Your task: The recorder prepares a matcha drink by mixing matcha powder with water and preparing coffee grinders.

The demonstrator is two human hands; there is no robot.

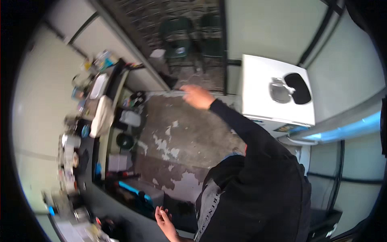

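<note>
My right hand [198, 96] stretches out over the floor in a dark sleeve, level with the doorway. It is blurred; its fingers look extended and nothing shows in them. Lower down, my left hand [164, 222] hangs close to the edge of a dark countertop [121, 202]. Its fingers are loosely curled, the thumb stands apart, and it holds nothing. Beyond that hand, under the counter, is a grey bin or box [151, 192] beside a bright blue strip [133, 189]. The worn concrete floor [193, 130] has pale peeled patches and lies before me.
A white cabinet-like appliance [257, 87] carries a clear glass jug [279, 92] and a black pad [297, 88]. Along the left counter are a white tray [99, 86], a cream cloth [102, 118] and blurred kitchen items. Green chairs [177, 36] stand past the doorway.
</note>
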